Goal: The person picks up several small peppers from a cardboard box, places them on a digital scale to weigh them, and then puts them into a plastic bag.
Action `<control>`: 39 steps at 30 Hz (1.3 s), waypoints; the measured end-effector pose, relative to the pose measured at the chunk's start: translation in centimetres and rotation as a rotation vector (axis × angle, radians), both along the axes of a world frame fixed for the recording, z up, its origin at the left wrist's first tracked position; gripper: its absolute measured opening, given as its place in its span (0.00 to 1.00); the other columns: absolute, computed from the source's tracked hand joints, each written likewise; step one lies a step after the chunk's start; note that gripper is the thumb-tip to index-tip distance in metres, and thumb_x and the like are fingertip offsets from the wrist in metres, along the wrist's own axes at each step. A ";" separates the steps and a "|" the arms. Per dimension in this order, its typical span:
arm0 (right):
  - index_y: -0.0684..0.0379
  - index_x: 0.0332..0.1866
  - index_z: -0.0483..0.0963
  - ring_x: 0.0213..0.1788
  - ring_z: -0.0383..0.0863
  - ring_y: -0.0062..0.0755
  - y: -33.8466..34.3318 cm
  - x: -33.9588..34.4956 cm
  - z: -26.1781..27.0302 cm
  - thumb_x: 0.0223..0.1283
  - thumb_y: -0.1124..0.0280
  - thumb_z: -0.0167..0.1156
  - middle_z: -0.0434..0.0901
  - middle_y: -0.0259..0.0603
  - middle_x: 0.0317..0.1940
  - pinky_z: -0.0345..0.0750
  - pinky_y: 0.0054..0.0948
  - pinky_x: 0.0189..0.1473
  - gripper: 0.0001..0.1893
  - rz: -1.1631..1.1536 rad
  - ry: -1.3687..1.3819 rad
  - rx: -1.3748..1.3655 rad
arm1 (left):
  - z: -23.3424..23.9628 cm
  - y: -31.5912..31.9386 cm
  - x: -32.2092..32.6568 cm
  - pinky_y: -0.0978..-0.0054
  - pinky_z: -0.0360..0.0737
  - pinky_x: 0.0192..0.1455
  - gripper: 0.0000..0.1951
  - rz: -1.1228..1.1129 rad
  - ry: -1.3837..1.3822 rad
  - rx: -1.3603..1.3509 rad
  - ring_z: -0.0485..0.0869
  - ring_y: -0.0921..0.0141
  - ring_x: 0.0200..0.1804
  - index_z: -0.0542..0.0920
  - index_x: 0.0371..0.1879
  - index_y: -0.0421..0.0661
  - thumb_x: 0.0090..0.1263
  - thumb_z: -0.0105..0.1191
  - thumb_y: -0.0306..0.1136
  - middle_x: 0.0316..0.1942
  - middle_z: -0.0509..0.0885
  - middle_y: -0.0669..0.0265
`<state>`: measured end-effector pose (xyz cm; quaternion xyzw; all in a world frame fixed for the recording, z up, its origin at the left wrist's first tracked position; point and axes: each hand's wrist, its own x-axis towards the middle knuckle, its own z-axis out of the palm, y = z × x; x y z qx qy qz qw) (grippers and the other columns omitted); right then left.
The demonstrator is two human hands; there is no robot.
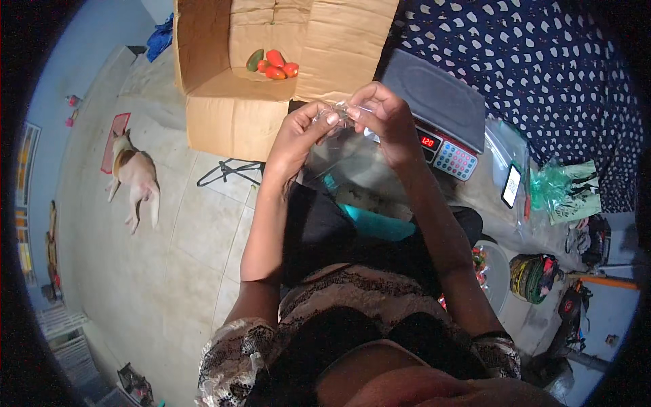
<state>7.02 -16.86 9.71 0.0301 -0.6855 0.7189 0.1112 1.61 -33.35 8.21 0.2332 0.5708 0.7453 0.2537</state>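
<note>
My left hand (302, 135) and my right hand (384, 119) meet in front of me, their thumbs and fingers pinching a crumpled piece of clear plastic, probably a thin bag (339, 113). Beyond my left hand, several red peppers (275, 58) and a green one (255, 60) lie inside an open cardboard box (236, 124). Close to my right hand is a digital scale (432, 96) with a flat dark pan, a lit red display and a keypad. What the pinched plastic contains, if anything, is too small to tell.
A phone (511, 185), clear plastic bags (501, 142) and green plastic (552, 188) lie right of the scale. A tub (496, 274) with colourful items stands near my right elbow, beside a woven basket (531, 277). A dog (136, 175) lies on the tiled floor at left.
</note>
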 end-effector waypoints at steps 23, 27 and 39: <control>0.61 0.26 0.72 0.16 0.62 0.14 -0.6 0.3 2.2 0.59 0.62 0.52 0.67 0.28 0.14 0.59 0.17 0.21 0.13 -0.162 -0.145 0.193 | -0.6 1.4 1.0 0.86 0.65 0.34 0.07 0.221 0.096 0.126 0.69 0.84 0.29 0.76 0.29 0.45 0.63 0.55 0.34 0.26 0.76 0.75; 0.63 0.28 0.74 0.14 0.66 0.15 -0.4 0.0 1.3 0.57 0.59 0.55 0.73 0.31 0.16 0.64 0.18 0.18 0.15 -0.211 -0.050 0.164 | -0.9 1.0 0.9 0.85 0.72 0.38 0.05 0.177 0.033 0.191 0.76 0.82 0.32 0.77 0.33 0.42 0.61 0.57 0.26 0.31 0.80 0.70; 0.60 0.22 0.69 0.16 0.62 0.15 -0.3 0.3 0.1 0.61 0.56 0.51 0.66 0.28 0.13 0.59 0.19 0.21 0.19 -0.133 -0.122 0.074 | -0.6 2.4 1.4 0.86 0.56 0.24 0.14 0.295 0.007 0.077 0.61 0.86 0.21 0.76 0.23 0.45 0.68 0.49 0.40 0.19 0.72 0.78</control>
